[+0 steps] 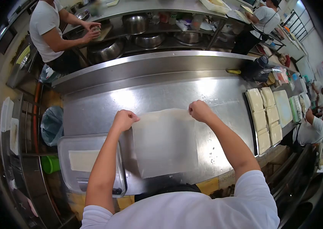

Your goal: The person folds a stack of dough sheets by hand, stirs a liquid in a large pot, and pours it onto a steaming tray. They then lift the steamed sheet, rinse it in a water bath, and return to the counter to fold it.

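Note:
A thin, translucent whitish sheet point(165, 145) is spread out in front of me over the steel table point(222, 87). My left hand point(124, 120) pinches its far left corner between thumb and fingers. At the far right corner, my right hand point(200, 111) is closed on the same sheet. The near edge of the sheet reaches close to the table's front. Left of the sheet, beside my left forearm, a clear plastic tub point(64, 164) holds a pale flat rectangle point(81, 160).
A dark tray point(250, 121) of pale square pieces point(260, 120) stands at the right. A raised steel ledge point(154, 65) runs along the back. A lined bin point(51, 124) and a green bucket point(50, 164) are at the left. One person point(50, 34) works across the table; others are at the right.

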A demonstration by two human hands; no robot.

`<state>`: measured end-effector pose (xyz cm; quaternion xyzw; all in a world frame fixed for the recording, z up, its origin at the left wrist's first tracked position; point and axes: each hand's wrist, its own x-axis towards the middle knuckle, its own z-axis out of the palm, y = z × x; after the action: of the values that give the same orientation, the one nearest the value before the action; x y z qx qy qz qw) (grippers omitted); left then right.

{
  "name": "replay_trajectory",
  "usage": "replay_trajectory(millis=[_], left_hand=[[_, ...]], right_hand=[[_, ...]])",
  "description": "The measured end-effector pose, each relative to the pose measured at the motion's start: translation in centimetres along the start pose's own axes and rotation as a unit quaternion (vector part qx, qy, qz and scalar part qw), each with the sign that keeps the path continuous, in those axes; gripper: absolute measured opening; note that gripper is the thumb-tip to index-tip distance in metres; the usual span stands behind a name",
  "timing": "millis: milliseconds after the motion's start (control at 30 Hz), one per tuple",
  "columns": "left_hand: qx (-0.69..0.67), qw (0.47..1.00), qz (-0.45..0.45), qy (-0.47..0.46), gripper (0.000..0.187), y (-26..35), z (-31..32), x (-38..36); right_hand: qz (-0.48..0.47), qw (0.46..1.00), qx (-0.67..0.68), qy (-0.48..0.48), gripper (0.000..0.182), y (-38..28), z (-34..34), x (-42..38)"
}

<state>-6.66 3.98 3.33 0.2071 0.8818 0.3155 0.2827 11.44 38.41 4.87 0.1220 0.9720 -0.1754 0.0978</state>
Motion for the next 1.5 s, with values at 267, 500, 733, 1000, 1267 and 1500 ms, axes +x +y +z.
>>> replay_trajectory(millis=[267,500,733,1000,1267,1500], left_hand=[[0.034,0.989,0.099,0.105,0.01,-1.2,1.6,-9.7],[0.088,0.988,0.117,0.057,0.011,-5.0,6.3,-16.5],[0.082,0.98,0.139,0.113,0.013,-2.8,5.6,-16.9],[0.027,0.984,0.105,0.14,0.013,-3.6,3.4,-17.3],[0.04,0.975,0.11,0.187,0.016,-4.0,1.8,-15.1],[0.042,0.982,0.125,0.134,0.027,-4.4,3.5,-10.4]], right_hand=[[0.062,0.987,0.091,0.113,0.018,-1.9,2.0,-10.5],[0.085,0.992,0.081,0.042,0.032,-3.1,7.7,-17.3],[-0.042,0.99,0.063,0.118,0.063,-7.7,11.1,-13.7],[0.103,0.986,-0.065,0.114,0.077,-1.8,12.6,-13.2],[-0.057,0.994,-0.052,0.078,0.078,-17.2,16.8,-9.2],[-0.122,0.992,-0.015,-0.009,0.076,-25.8,17.8,-6.3]])
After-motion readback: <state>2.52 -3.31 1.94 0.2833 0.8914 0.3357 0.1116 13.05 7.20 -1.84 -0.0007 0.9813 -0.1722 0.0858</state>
